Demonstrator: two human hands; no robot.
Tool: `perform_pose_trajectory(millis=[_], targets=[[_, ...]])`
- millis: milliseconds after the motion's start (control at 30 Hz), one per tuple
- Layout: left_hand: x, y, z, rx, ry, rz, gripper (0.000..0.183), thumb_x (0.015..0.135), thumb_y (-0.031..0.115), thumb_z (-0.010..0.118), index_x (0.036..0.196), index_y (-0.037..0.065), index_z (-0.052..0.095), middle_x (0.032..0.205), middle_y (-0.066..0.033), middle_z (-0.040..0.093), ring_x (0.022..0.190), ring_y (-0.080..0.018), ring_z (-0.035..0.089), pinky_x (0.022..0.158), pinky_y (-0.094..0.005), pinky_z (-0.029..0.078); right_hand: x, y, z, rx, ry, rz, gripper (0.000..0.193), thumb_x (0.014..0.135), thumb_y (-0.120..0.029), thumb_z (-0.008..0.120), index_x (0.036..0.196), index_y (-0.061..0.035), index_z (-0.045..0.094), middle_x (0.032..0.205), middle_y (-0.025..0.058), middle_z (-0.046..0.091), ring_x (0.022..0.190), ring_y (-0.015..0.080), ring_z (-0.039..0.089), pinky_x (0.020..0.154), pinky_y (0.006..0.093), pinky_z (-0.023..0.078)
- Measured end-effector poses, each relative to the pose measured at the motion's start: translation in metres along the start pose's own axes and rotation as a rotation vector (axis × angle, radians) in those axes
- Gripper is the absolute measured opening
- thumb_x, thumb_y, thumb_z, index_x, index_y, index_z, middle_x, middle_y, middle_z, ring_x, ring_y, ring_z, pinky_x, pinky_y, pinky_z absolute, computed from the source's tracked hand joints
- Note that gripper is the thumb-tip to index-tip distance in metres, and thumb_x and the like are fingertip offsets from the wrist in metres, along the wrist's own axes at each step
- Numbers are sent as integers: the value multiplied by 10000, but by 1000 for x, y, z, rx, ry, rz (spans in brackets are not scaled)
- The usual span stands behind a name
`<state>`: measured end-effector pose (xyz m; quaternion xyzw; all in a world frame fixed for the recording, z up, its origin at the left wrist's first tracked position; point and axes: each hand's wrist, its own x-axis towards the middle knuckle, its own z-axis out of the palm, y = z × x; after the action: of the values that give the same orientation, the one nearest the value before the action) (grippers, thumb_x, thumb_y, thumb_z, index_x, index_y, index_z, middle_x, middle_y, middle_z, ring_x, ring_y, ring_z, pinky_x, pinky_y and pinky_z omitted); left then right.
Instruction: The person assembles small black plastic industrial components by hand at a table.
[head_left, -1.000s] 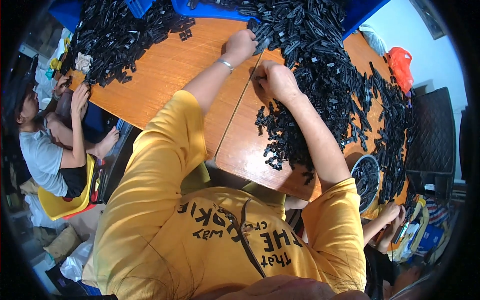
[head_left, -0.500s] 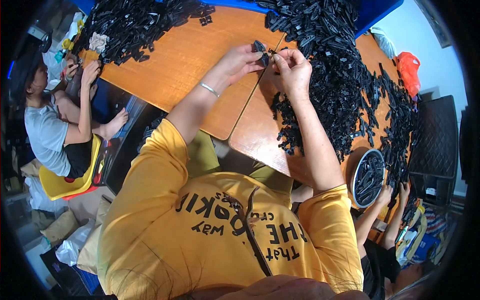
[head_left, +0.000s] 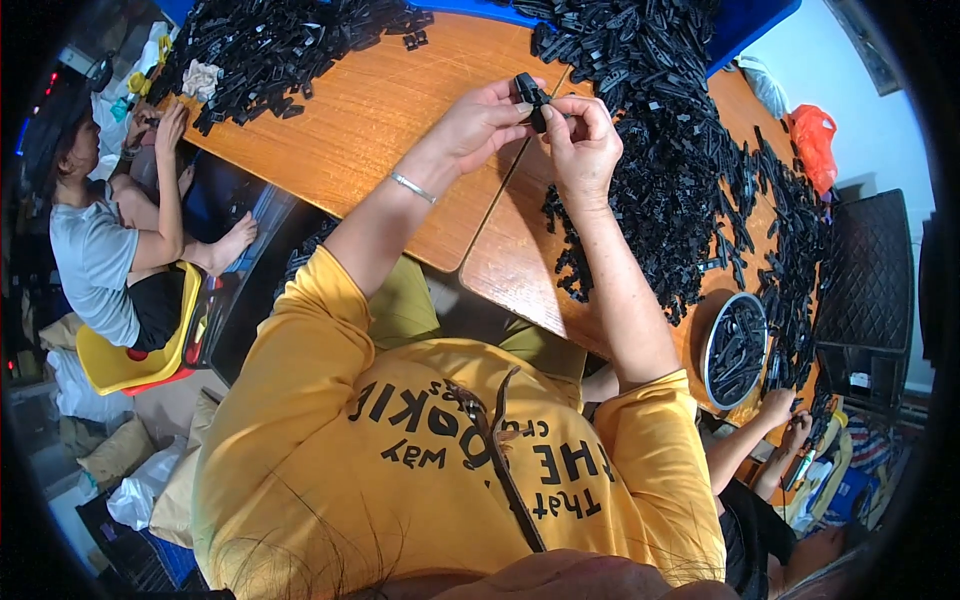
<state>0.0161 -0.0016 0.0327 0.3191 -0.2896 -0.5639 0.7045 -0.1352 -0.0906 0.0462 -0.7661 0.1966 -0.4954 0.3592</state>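
Above the wooden table (head_left: 400, 110), my two hands meet over the seam between its boards. My left hand (head_left: 485, 125), with a silver bracelet on the wrist, is closed on a small black plastic part (head_left: 530, 98) with an elongated shape. The thumb and forefinger of my right hand (head_left: 582, 140) pinch together against the lower end of that part. Whether they hold a separate small piece cannot be made out. Just right of my right hand lies a wide heap of small black plastic pieces (head_left: 660, 220).
Longer black parts are heaped at the far left (head_left: 270, 50) and far right. A round bowl (head_left: 708, 360) of black parts stands at the right edge near a co-worker's hands (head_left: 785, 415). Another person sits on a yellow chair (head_left: 135, 365) at left. A red bag (head_left: 815, 145) lies far right.
The black part has turned and its halves, earlier seen apart, now look closer together. My right fingers have come up against it. The co-workers' hands have shifted slightly.
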Motion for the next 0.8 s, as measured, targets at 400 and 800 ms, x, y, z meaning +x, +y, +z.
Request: perform_pose_trajectory(millis=[400, 800], targets=[[-4, 0, 5, -12, 6, 22, 409, 1043, 116, 635, 1444, 64, 576, 1244, -35, 692, 1105, -120, 675, 930, -287, 579, -1, -5, 3, 22, 35, -46, 143, 849, 42, 799, 893, -15, 676, 928, 58, 666, 637, 81, 600, 569, 236, 491], [-4, 10, -7, 82, 87, -74, 391, 1085, 287, 583, 1375, 29, 635, 1127, -74, 739, 815, -147, 717, 806, -287, 614, 16, -24, -27, -121, -243, -163, 155, 848, 48, 783, 928, -44, 687, 914, 73, 683, 708, 162, 669, 617, 279, 538]])
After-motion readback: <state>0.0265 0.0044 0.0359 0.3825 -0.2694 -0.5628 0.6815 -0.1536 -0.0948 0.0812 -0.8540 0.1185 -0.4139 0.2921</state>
